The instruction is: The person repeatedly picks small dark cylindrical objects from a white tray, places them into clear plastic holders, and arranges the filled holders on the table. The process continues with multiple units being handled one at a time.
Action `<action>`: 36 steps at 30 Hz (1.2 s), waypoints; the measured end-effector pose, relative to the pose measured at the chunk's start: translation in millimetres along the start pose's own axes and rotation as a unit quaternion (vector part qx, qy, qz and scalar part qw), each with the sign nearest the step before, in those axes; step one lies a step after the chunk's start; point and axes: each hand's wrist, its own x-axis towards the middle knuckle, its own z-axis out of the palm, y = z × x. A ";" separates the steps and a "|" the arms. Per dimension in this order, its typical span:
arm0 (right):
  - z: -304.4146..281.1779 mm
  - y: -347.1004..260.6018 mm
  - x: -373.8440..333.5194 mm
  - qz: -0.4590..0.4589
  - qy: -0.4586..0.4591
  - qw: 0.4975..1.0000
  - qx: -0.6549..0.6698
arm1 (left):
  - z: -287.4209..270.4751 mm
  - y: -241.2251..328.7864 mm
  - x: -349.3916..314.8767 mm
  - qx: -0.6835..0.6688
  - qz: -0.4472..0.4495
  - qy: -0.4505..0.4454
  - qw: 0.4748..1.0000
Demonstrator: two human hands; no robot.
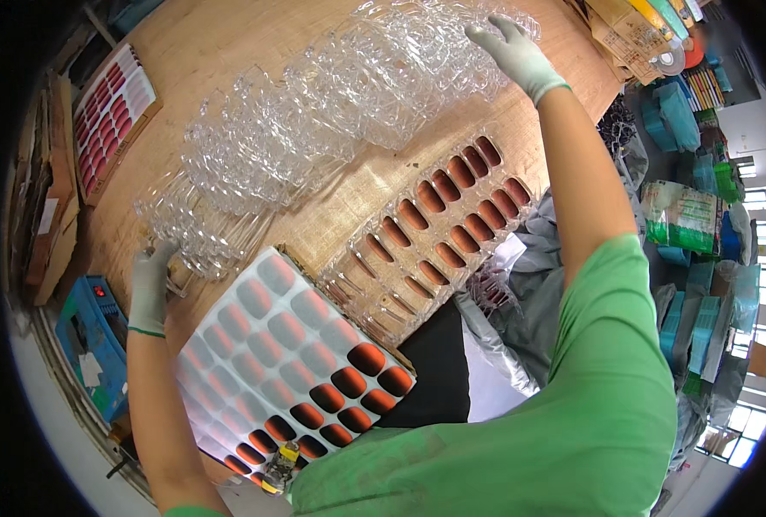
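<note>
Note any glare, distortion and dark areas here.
Head view: black fisheye border swallows the corners; head view: windows at the right look bright and washed out, tilted near the rim; head view: scattered glints on the clear plastic pieces make single ones hard to tell apart.

Plastic pile on table, behind lens rack; lens sheet left of rack, nearer.

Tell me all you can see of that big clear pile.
The clear pile is a long heap of glossy, transparent pieces, apparently plastic, with thin rods and loops crowded together. It rests on the wooden table, slanting from lower left to upper right. The gloved left hand is at its left end, the gloved right hand, fingers spread, at its right end; contact with either is unclear.
</note>
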 end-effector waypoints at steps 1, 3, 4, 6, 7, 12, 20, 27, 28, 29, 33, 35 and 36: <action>4.8 4.3 12.8 0.000 0.007 1.000 -0.010 | -1.8 2.8 1.8 0.030 -0.016 -0.007 0.999; 22.6 29.0 48.2 0.009 -0.032 0.999 -0.009 | 0.7 -2.9 10.8 0.023 -0.005 -0.001 1.000; 31.4 37.8 59.4 0.012 -0.061 0.998 0.019 | 2.8 -8.9 14.1 0.021 -0.002 0.001 1.000; 34.6 42.4 63.0 -0.013 -0.113 0.994 0.010 | 10.5 -15.9 22.1 -0.001 0.015 -0.002 1.000; 34.9 43.3 67.2 -0.047 -0.134 0.990 -0.024 | 14.1 -18.0 25.9 -0.015 0.029 -0.008 0.999; 44.6 22.9 51.4 0.005 -0.108 0.992 0.064 | 16.2 -8.7 22.9 -0.077 0.019 -0.068 0.995; 49.7 4.2 35.6 -0.093 -0.163 0.980 -0.068 | 3.9 -5.7 25.2 -0.075 -0.008 -0.044 0.996; 90.7 5.6 36.0 -0.031 -0.165 0.983 -0.079 | -61.1 -60.0 46.8 -0.094 0.005 -0.090 0.992; 84.8 -27.2 19.6 -0.022 -0.186 0.981 -0.046 | -80.8 -78.0 46.4 -0.096 -0.005 -0.085 0.992; 80.0 -37.0 9.1 -0.016 -0.186 0.982 -0.044 | -87.2 -84.2 48.4 -0.095 -0.010 -0.097 0.991; 56.0 -91.8 -44.6 0.045 -0.184 0.981 -0.036 | -96.1 -84.9 20.7 -0.121 -0.003 -0.092 0.988; 62.9 -93.7 -42.0 0.009 -0.208 0.977 -0.044 | -106.0 -97.4 13.8 -0.166 -0.011 -0.078 0.983; 56.9 -102.8 -53.8 0.024 -0.203 0.978 -0.034 | -106.0 -88.4 0.5 -0.173 -0.017 -0.094 0.980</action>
